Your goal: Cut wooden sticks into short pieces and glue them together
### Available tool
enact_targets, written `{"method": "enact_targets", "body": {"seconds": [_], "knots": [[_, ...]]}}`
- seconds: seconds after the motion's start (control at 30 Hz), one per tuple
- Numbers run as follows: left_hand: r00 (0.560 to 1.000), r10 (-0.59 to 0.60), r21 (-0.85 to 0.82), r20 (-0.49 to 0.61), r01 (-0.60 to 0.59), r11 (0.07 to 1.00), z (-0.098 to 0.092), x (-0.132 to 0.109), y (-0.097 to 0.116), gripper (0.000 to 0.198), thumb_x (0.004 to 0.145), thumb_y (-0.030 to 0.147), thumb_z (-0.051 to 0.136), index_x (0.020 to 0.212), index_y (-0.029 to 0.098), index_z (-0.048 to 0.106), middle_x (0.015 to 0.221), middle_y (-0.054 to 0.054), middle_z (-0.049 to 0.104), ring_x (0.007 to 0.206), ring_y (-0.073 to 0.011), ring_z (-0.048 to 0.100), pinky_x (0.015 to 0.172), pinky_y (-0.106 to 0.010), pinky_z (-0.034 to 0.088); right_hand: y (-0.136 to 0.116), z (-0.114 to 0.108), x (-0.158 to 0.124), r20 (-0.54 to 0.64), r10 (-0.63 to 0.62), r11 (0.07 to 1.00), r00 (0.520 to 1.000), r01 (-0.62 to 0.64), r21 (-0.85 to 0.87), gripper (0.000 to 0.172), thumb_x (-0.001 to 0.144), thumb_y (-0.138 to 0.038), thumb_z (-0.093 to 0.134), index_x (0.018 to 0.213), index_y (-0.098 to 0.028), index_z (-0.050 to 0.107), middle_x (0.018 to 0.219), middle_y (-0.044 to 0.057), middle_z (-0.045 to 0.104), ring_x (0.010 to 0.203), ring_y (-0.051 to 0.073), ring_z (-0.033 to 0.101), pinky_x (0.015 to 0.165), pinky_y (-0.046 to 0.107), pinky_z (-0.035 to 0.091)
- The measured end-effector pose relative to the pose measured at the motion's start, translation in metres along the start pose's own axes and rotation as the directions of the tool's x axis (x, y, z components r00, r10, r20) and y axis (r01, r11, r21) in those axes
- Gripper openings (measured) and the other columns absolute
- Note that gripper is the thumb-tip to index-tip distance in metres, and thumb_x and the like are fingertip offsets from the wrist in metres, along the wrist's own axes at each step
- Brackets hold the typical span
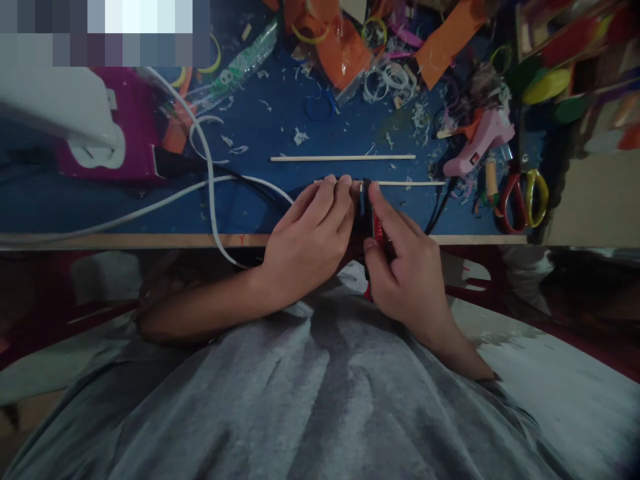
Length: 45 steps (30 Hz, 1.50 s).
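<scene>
A thin wooden stick (413, 183) lies sideways near the front edge of the blue table, its left part hidden under my fingers. My left hand (310, 237) is closed over that stick, fingers together, pressing it down. In my right hand (413, 260) is a red-and-black utility knife (377, 230), gripped between thumb and fingers. Its dark front end touches or lies very close to the stick, just right of my left fingertips; the blade itself is hard to make out. A second wooden stick (343, 158) rests a little farther back, roughly parallel.
To the right are a pink glue gun (483, 143) and red-and-yellow scissors (523, 200). White cable (210, 173) loops beside my left arm, near a purple box (135, 127). Orange sheets (340, 50), tape rings and shavings litter the back. The wooden table edge (475, 240) runs in front.
</scene>
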<state>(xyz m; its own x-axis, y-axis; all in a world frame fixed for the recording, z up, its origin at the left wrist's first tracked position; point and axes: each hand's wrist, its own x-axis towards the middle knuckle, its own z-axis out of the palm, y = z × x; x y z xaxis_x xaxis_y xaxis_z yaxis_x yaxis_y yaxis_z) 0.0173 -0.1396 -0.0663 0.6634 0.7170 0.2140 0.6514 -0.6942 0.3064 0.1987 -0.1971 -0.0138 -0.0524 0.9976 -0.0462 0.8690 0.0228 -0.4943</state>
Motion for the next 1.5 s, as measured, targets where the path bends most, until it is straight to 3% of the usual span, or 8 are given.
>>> {"method": "enact_targets", "body": {"seconds": [0.17, 0.37, 0.47, 0.67, 0.9, 1.1, 1.27, 1.5], "knots": [[1.000, 0.023, 0.034, -0.019, -0.022, 0.999, -0.001, 0.000, 0.001, 0.057, 0.120, 0.015, 0.038, 0.173, -0.003, 0.050, 0.173, -0.024, 0.062, 0.164, -0.0341, 0.058, 0.142, -0.049, 0.048, 0.005, 0.002, 0.005, -0.010, -0.011, 1.000, 1.000, 0.011, -0.002, 0.072, 0.110, -0.025, 0.046, 0.182, -0.022, 0.047, 0.139, 0.018, 0.080, 0.116, 0.037, 0.078, 0.100, 0.061, 0.070], [1.000, 0.002, 0.048, -0.029, -0.001, 0.999, -0.001, 0.002, 0.003, 0.056, 0.119, 0.011, 0.036, 0.170, -0.003, 0.053, 0.170, -0.025, 0.065, 0.162, -0.0324, 0.061, 0.140, -0.047, 0.050, 0.002, -0.001, 0.005, -0.006, -0.014, 1.000, 1.000, 0.014, -0.006, 0.072, 0.110, -0.024, 0.046, 0.182, -0.028, 0.047, 0.134, 0.015, 0.081, 0.109, 0.034, 0.077, 0.100, 0.060, 0.069], [0.999, 0.013, 0.047, -0.040, -0.011, 0.999, -0.001, 0.002, 0.004, 0.056, 0.119, 0.013, 0.038, 0.169, -0.004, 0.054, 0.168, -0.025, 0.066, 0.161, -0.0333, 0.062, 0.139, -0.047, 0.051, 0.002, -0.001, 0.005, -0.004, -0.024, 1.000, 1.000, 0.024, -0.007, 0.071, 0.110, -0.024, 0.046, 0.181, -0.024, 0.049, 0.127, 0.016, 0.081, 0.104, 0.034, 0.077, 0.099, 0.060, 0.069], [1.000, 0.012, 0.010, -0.015, -0.012, 1.000, -0.001, 0.003, 0.001, 0.058, 0.119, 0.019, 0.043, 0.171, -0.004, 0.052, 0.170, -0.027, 0.064, 0.162, -0.0361, 0.060, 0.139, -0.052, 0.051, 0.003, 0.001, 0.002, -0.009, -0.027, 1.000, 1.000, 0.027, -0.016, 0.072, 0.109, -0.024, 0.046, 0.182, -0.023, 0.046, 0.134, 0.017, 0.080, 0.110, 0.036, 0.077, 0.104, 0.064, 0.068], [0.995, 0.059, 0.095, -0.079, -0.051, 0.994, 0.001, 0.003, 0.002, 0.056, 0.117, 0.013, 0.042, 0.167, -0.011, 0.053, 0.165, -0.029, 0.067, 0.157, -0.0361, 0.064, 0.135, -0.048, 0.054, 0.007, 0.005, 0.006, -0.037, -0.039, 0.999, 0.999, 0.039, 0.000, 0.074, 0.107, -0.021, 0.046, 0.181, -0.020, 0.048, 0.145, 0.019, 0.079, 0.118, 0.035, 0.078, 0.109, 0.062, 0.067], [0.998, 0.061, 0.080, -0.012, -0.060, 0.995, -0.004, 0.003, 0.001, 0.059, 0.116, 0.016, 0.046, 0.167, -0.012, 0.051, 0.168, -0.030, 0.064, 0.159, -0.0390, 0.061, 0.136, -0.052, 0.054, 0.012, 0.005, 0.008, -0.017, -0.036, 0.998, 0.999, 0.037, 0.046, 0.074, 0.108, -0.023, 0.046, 0.182, -0.023, 0.047, 0.150, 0.018, 0.078, 0.121, 0.036, 0.078, 0.109, 0.063, 0.067], [1.000, 0.025, 0.025, -0.005, -0.025, 0.999, -0.003, 0.005, 0.001, 0.058, 0.117, 0.016, 0.048, 0.170, -0.007, 0.051, 0.169, -0.029, 0.064, 0.161, -0.0367, 0.061, 0.137, -0.052, 0.053, 0.011, 0.007, 0.008, -0.045, -0.050, 0.999, 0.998, 0.051, 0.018, 0.074, 0.108, -0.023, 0.046, 0.181, -0.024, 0.048, 0.142, 0.017, 0.080, 0.113, 0.033, 0.078, 0.104, 0.059, 0.068], [0.998, 0.047, 0.131, -0.043, -0.041, 0.990, -0.001, 0.006, 0.002, 0.052, 0.118, 0.008, 0.042, 0.166, -0.007, 0.057, 0.165, -0.025, 0.069, 0.156, -0.0323, 0.066, 0.135, -0.044, 0.055, 0.004, 0.012, 0.007, -0.078, -0.051, 0.997, 0.996, 0.047, -0.057, 0.073, 0.107, -0.023, 0.044, 0.180, -0.021, 0.049, 0.125, 0.017, 0.081, 0.098, 0.031, 0.075, 0.093, 0.053, 0.067]]}}
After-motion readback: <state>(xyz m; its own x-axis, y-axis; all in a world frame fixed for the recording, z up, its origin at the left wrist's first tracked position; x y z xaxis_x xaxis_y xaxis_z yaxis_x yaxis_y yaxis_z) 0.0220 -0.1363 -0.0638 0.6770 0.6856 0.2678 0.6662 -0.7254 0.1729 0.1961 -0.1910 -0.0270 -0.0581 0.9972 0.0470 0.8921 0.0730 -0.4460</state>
